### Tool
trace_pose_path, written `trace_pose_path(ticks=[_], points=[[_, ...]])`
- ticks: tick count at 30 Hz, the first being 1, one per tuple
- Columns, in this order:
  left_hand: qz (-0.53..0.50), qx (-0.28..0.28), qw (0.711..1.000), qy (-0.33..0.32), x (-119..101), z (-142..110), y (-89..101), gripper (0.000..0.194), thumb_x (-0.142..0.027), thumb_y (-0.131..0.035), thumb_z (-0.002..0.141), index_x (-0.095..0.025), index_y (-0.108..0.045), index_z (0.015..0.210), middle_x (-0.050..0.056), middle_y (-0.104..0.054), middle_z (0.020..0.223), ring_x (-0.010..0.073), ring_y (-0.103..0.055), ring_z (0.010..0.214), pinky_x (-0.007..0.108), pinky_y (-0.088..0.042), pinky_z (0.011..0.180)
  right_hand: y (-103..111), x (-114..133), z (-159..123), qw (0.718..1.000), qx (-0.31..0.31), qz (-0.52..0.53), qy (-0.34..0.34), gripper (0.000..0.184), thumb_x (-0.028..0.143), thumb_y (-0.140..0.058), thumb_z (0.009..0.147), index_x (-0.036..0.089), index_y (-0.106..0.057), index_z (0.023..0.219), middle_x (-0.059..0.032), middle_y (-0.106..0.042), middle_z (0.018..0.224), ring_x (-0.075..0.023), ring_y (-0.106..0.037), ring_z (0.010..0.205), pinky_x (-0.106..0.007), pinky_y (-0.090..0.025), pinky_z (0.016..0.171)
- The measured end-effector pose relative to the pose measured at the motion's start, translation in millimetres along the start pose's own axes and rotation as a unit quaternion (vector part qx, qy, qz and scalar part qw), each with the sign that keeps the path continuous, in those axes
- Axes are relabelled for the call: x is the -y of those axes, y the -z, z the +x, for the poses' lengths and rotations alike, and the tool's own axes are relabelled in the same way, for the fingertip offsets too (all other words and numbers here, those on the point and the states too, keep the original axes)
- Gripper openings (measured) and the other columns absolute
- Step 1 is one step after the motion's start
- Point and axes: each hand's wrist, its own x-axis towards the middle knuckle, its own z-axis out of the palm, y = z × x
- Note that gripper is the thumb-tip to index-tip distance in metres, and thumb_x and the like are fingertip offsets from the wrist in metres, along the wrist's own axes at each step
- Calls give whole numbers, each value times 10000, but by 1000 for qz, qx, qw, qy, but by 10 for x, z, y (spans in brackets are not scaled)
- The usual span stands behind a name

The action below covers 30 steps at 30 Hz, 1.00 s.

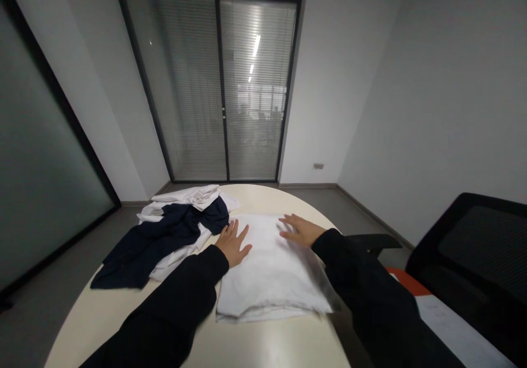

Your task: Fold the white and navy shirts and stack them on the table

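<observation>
A folded piece of white cloth (267, 280), perhaps a garment, lies flat in front of me on the round cream table (263, 343). My left hand (233, 243) rests at its left edge with the fingers spread. At the upper right of the cloth is my right hand (302, 230), fingers stretched out over it. Neither hand grips anything. Left of my left hand is a loose heap, with a dark navy garment (152, 241) lying over crumpled white garments (191, 195). How the white cloth is folded underneath is hidden.
To the right stands a black office chair (473, 241). Something red (407, 282) and a white sheet-like thing (457, 324) lie on or near its seat. Beyond the table are a glass partition with blinds (255, 148) and grey walls.
</observation>
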Motion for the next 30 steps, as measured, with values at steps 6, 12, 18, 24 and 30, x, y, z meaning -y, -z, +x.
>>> trace_pose_path(ticks=[6, 12, 18, 24, 30], points=[[-11, 34, 999, -4, -16, -23, 68, 656, -478, -457, 912, -264, -295, 1510, 157, -163, 1595, 422, -166, 1440, 599, -198, 1111, -522, 47, 328, 994, -46, -22, -101, 698, 657, -277, 930, 262, -325, 1503, -60, -234, 1592, -345, -143, 1466, -526, -164, 1155], [-27, 92, 995, -7, -188, 126, 235, 704, -383, -531, 841, -111, -365, 1469, 211, -105, 1591, 404, -124, 1453, 557, -198, 1139, -703, 47, 281, 986, -103, -67, -113, 675, 642, -292, 933, 277, -323, 1500, -78, -235, 1592, -365, -137, 1462, -575, -76, 1149], [-51, -28, 998, -36, -219, 234, 38, 607, -485, -397, 949, -241, -317, 1498, 119, -156, 1606, 356, -136, 1464, 549, -227, 1136, -574, 132, 201, 990, -77, -31, 118, 586, 532, -391, 943, 310, -355, 1484, -45, -303, 1569, -275, -268, 1437, -477, -208, 1157], [-38, 7, 998, 45, -137, 219, -90, 692, -562, -401, 928, -166, -345, 1493, 188, -247, 1566, 401, -198, 1440, 581, -208, 1129, -641, 181, 139, 998, -45, -19, 32, 693, 702, -368, 886, 359, -328, 1488, -17, -229, 1594, -321, -174, 1464, -535, -150, 1163], [-67, 18, 992, -108, -350, -57, 34, 716, -611, -408, 914, -272, -249, 1525, 128, -152, 1605, 401, -112, 1457, 582, -202, 1134, -656, 177, 136, 998, -53, -16, -2, 695, 678, -348, 903, 327, -304, 1502, -20, -228, 1596, -305, -148, 1471, -501, -130, 1168]])
